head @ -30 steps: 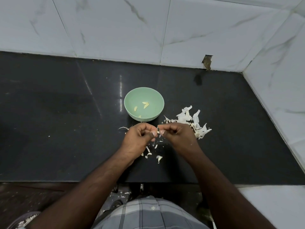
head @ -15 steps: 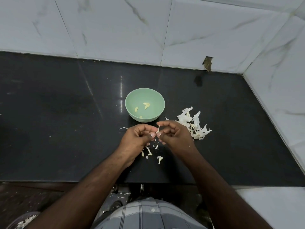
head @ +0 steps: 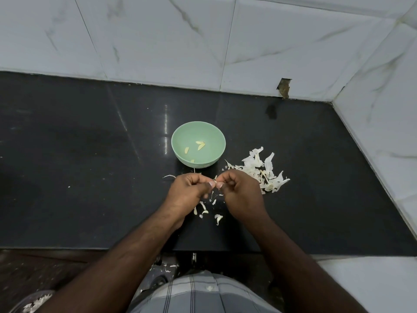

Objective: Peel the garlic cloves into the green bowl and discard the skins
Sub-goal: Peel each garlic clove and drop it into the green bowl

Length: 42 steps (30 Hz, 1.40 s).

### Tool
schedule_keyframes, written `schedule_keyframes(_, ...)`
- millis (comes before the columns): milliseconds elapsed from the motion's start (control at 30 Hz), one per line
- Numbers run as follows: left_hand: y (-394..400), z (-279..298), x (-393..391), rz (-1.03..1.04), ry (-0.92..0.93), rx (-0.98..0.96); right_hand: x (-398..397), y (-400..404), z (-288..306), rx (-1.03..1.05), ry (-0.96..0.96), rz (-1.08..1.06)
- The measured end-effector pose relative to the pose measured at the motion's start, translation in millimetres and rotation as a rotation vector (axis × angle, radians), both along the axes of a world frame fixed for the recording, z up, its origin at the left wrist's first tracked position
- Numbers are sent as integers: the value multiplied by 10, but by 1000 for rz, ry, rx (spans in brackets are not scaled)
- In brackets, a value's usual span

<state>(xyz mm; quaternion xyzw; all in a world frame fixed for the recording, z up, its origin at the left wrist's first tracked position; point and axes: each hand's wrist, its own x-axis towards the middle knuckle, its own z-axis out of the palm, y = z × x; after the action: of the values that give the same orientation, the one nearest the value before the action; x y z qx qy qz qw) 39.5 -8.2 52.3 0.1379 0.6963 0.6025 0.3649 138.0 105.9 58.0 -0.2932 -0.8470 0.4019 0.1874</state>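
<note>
- Nearest: small curled scraps of pale papery skin (head: 218,219) lie on the glossy black stone surface (head: 90,177), directly below the gap between the two hands.
- Left hand (head: 188,192): fingers curled inward, thumb tip pressed against the small whitish garlic clove (head: 217,182) from the left.
- Right hand (head: 240,190): fingers curled likewise, pinching the same clove from the right. The two hands meet at this one point, just above the surface.
- Clove is mostly hidden by the fingertips; only a pale sliver shows between them. Long axis cannot be told with confidence; it appears to run roughly left to right, hand to hand. A thin wisp of skin seems to stick out at the top.
- Judgement: peeling in progress, clove not yet bare.
- Beyond the hands, slightly left of their meeting point: round pale green bowl (head: 180,136), upright, holding a few peeled yellowish cloves (head: 199,144). It lies straight ahead of the clove, near but apart from both hands; the left hand looks marginally nearer.
- Beyond and to the right: heap of white papery garlic skins (head: 264,172), just beside the right hand, so discarded skin goes rightward, clove forward.
</note>
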Motion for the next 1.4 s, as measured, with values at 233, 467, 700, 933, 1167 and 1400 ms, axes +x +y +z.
schedule_keyframes(233, 35, 39, 34, 50, -486, 125, -13, -50, -58, 243, 115, 5)
schedule_keyframes(467, 11, -59, 11, 72, 240, 172, -24, -39, 173, -894, 78, -77)
schedule_keyframes(700, -35, -92, -1, 42, 110, 275, -3, -1, 227, -1195, 107, -26)
schedule_keyframes(933, -27, -59, -33, 79, -125, 247, -23, -33, 140, -663, 109, -15)
schedule_keyframes(1167, -37, -39, -19, 101, -135, 221, -25, 44, 75, -393, 79, -21)
schedule_keyframes(1400, -31, -33, 0, 110, -100, 149, 37, 198, 38, -198, 37, -121)
